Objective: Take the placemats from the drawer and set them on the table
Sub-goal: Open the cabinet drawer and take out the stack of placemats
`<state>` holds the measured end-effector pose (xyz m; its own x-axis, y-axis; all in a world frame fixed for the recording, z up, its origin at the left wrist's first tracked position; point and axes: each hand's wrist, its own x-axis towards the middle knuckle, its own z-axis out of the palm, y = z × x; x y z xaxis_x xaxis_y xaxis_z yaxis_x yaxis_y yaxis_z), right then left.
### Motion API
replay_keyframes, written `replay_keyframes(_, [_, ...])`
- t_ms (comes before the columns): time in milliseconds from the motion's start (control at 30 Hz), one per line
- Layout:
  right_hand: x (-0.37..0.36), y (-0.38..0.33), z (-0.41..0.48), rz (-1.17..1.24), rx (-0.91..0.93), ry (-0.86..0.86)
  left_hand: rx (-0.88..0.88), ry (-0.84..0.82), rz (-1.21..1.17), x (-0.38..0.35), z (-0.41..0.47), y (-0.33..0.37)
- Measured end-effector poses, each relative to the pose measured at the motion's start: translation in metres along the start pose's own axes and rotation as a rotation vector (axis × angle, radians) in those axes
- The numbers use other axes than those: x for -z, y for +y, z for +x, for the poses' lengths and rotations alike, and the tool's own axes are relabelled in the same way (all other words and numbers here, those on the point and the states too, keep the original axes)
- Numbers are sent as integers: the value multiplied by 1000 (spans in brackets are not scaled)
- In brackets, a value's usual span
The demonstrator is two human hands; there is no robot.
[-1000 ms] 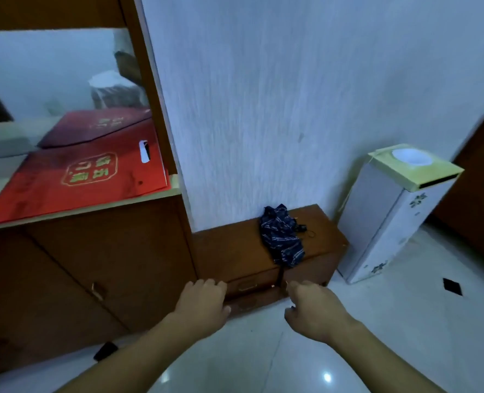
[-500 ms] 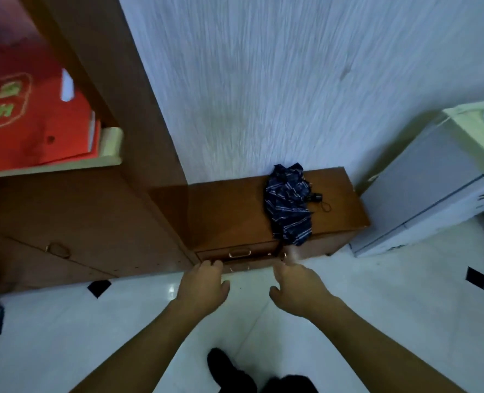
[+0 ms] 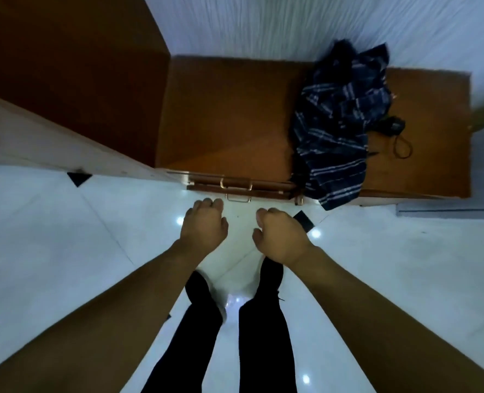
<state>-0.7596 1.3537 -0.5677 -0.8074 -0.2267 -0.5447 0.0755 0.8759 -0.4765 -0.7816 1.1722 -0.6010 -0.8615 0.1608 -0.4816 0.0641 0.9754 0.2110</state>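
While the camera looks steeply down, two legs in dark trousers [image 3: 266, 330] stand on the glossy white tiled floor [image 3: 50, 251] at the bottom of the view, with both bare forearms reaching forward over them. Left hand [image 3: 204, 225]: back of hand up, fingers curled loosely under, nothing in its grasp. Right hand [image 3: 280, 236]: likewise loosely curled, thumb tucked toward the palm, holding nothing. The two hands are side by side, apart from each other, above the floor and just short of the drawer front.

Just beyond the knuckles sits the low wooden cabinet [image 3: 229, 117]. Its drawer [image 3: 235, 188] appears closed or nearly so; two brass bail handles show on the front, the lower handle [image 3: 237, 197] nearest the left hand but not touched by it. Placemats: not visible; drawer contents hidden.

On the cabinet top, toward the right, lies a folded dark blue plaid umbrella [image 3: 334, 131], its lower end overhanging the front edge. A black wrist strap [image 3: 399, 137] lies beside it. Behind stands a white textured wall [image 3: 292, 24]; a taller wooden unit [image 3: 73, 66] adjoins on the left.
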Motion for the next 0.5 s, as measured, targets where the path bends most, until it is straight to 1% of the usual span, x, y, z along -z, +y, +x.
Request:
replay_keyframes(100, [-30,30,39,-33,49,-35,-67,-2,73,-41,40,2])
replay_keyframes(200, [-57,51,78,-67,67,-34,-122,5,130,-67,79,0])
replay_keyframes(333, [-79,58,123,-95,66,66,-176,17,195,-91,114,-12])
replay_keyframes(400, [-87,58,142,-104,86,104,-199,-4,223,-98,123,-19])
replay_keyframes(500, [-99,58,161,-134,132,134,-207,-39,200,-107,131,-28])
